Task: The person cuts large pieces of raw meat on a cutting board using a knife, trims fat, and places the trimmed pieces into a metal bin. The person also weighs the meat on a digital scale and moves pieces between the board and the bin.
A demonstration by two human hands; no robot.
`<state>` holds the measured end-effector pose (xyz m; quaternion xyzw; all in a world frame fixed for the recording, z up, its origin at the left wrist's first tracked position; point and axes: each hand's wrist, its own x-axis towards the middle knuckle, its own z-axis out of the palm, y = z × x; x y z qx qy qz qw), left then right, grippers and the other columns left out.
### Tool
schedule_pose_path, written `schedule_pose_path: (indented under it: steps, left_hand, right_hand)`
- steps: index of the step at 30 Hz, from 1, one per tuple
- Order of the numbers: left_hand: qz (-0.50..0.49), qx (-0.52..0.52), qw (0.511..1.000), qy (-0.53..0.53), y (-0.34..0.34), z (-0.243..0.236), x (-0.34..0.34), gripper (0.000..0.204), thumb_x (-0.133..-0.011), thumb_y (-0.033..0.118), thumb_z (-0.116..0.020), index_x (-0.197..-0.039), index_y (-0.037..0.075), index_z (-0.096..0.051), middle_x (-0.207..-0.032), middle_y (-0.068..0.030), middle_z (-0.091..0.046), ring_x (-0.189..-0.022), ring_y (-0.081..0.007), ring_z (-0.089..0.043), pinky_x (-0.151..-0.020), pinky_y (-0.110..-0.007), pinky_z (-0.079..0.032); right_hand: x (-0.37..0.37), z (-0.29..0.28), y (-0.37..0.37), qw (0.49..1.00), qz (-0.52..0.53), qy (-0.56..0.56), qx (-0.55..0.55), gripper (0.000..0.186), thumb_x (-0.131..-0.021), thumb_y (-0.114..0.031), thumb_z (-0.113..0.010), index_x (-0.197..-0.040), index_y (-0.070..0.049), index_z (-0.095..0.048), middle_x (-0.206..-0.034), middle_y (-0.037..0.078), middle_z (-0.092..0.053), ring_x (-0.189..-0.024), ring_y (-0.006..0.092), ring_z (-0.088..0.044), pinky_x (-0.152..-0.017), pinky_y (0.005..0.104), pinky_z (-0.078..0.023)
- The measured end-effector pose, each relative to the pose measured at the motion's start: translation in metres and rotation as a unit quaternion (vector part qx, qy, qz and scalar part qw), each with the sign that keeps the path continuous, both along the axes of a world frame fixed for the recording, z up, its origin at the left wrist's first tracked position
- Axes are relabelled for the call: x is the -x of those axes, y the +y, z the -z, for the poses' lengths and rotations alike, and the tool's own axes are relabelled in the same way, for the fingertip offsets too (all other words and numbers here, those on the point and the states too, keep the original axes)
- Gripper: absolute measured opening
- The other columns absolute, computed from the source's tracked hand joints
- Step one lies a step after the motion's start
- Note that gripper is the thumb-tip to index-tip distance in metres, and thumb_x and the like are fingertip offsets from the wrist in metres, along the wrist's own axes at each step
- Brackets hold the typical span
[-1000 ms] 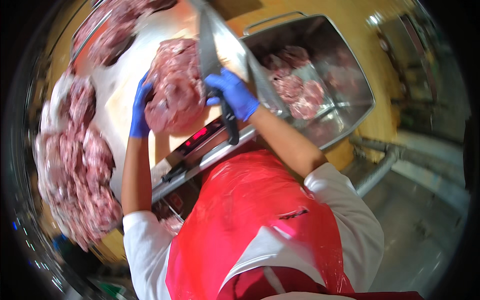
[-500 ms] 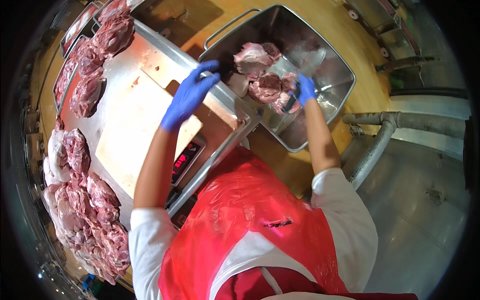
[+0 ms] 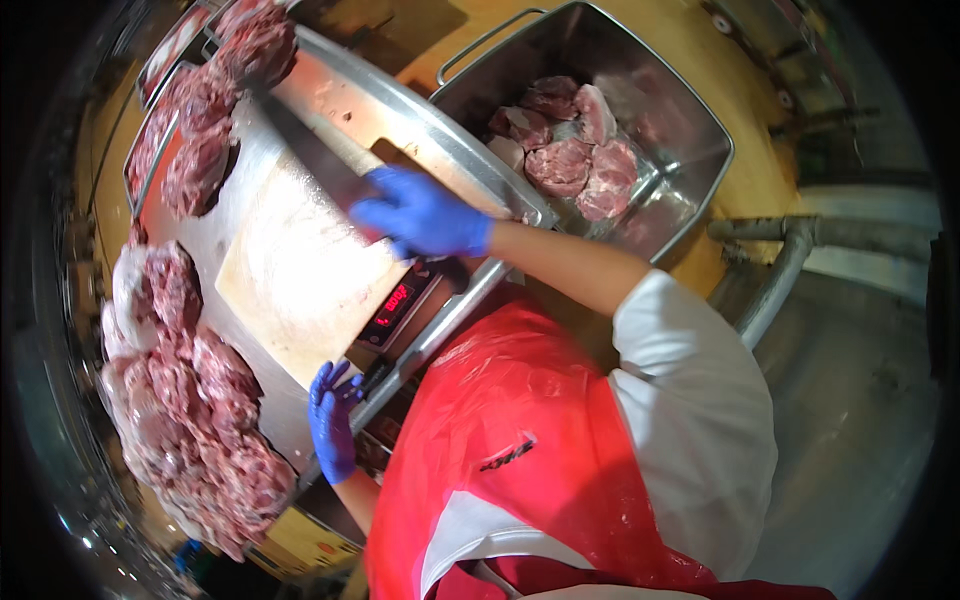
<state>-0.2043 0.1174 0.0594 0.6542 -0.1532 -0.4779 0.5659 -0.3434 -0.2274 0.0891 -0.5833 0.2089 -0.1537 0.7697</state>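
Gripping the knife (image 3: 310,150) in your right hand (image 3: 420,215), left hand (image 3: 333,425) fingers spread on the table edge, you've a bare cutting board (image 3: 300,280), some cuts in the steel tub (image 3: 690,190), and piled meat (image 3: 190,400) at lower left uncut.

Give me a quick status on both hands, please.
Right hand grips long-bladed knife over pale cutting board. Left hand on steel table edge. Board bare.

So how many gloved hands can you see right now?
2: the right hand grips a knife over the cutting board; the left hand rests at the table's near edge.
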Motion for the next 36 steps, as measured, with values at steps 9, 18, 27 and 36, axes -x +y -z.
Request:
schedule_pose_path:
  steps: [9,18,27,36]
  left_hand:
    - [-0.041,-0.164,0.984,-0.059,0.061,0.012,0.004,0.061,-0.099,0.041,-0.053,-0.147,0.007,-0.039,-0.142,-0.0172,-0.051,-0.120,-0.0297,-0.058,-0.098,-0.041,-0.043]
    - [-0.011,-0.117,0.991,-0.061,0.083,-0.001,-0.030,0.060,-0.097,0.039,-0.057,-0.145,0.004,-0.043,-0.140,-0.0171,-0.052,-0.120,-0.0302,-0.058,-0.099,-0.042,-0.044]
    - [-0.023,-0.106,0.986,-0.129,0.107,0.039,-0.225,0.048,-0.097,0.030,-0.059,-0.138,0.007,-0.052,-0.129,-0.0099,-0.061,-0.112,-0.0199,-0.060,-0.091,-0.034,-0.046]
    - [-0.036,-0.267,0.805,-0.529,0.145,0.130,-0.376,0.033,-0.082,0.026,-0.066,-0.102,-0.001,-0.068,-0.097,-0.0219,-0.066,-0.094,-0.0348,-0.061,-0.085,-0.044,-0.047]
  right_hand:
    - [-0.067,0.002,0.121,0.973,-0.166,-0.158,-0.010,0.023,-0.093,-0.024,-0.058,-0.101,-0.003,-0.057,-0.069,0.007,-0.058,-0.048,0.0119,-0.054,-0.044,0.0295,-0.046]
    - [-0.086,0.019,0.137,0.975,-0.194,-0.002,-0.107,0.045,-0.096,-0.030,-0.060,-0.123,0.005,-0.048,-0.067,0.003,-0.056,-0.046,0.0092,-0.052,-0.040,0.0259,-0.044]
    - [-0.145,0.052,0.150,0.988,0.050,0.072,-0.131,0.029,-0.094,-0.027,-0.062,-0.109,-0.004,-0.052,-0.069,0.003,-0.054,-0.042,0.0094,-0.050,-0.035,0.0261,-0.041]
    - [-0.147,0.076,0.171,0.985,0.154,0.061,-0.056,0.046,-0.096,-0.030,-0.063,-0.123,0.002,-0.044,-0.071,0.004,-0.054,-0.045,0.0094,-0.050,-0.038,0.0268,-0.043]
